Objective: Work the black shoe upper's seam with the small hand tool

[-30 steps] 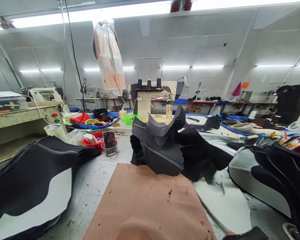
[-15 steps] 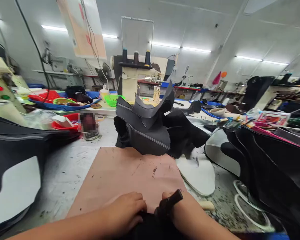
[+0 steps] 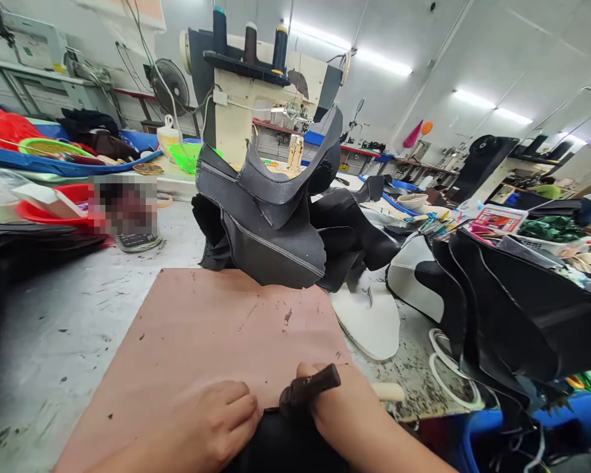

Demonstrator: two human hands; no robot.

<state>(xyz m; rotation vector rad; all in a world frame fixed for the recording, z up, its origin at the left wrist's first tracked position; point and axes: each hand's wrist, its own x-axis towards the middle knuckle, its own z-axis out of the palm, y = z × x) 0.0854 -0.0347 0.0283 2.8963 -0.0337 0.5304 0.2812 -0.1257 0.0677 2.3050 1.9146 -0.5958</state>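
Observation:
Low in the picture, my right hand [image 3: 347, 407] is closed round a hammer. Its dark hammer head [image 3: 309, 389] pokes out on the left of the fist, and a pale handle end [image 3: 389, 392] shows on the right. The head is at the edge of a black leather-like piece [image 3: 285, 440], touching or just above it; I cannot tell which. My left hand [image 3: 221, 417], fingers curled, grips the left edge of this piece. Its thumb is mostly hidden. Under the hands lies a pinkish-brown work board [image 3: 226, 328].
Stitched dark shoe-upper pieces [image 3: 270, 223] stand piled behind the board. To the right are a white sole-shaped piece [image 3: 369, 318], more black pieces [image 3: 517, 295], white rings [image 3: 448, 374] and a blue bin [image 3: 477, 433]. A sewing machine [image 3: 231, 125] rises at the back.
The view has shifted right and closer, so the blue bin now shows. The left hand's fingers are curled tighter at the black piece's edge. The hammer stays in the right hand.

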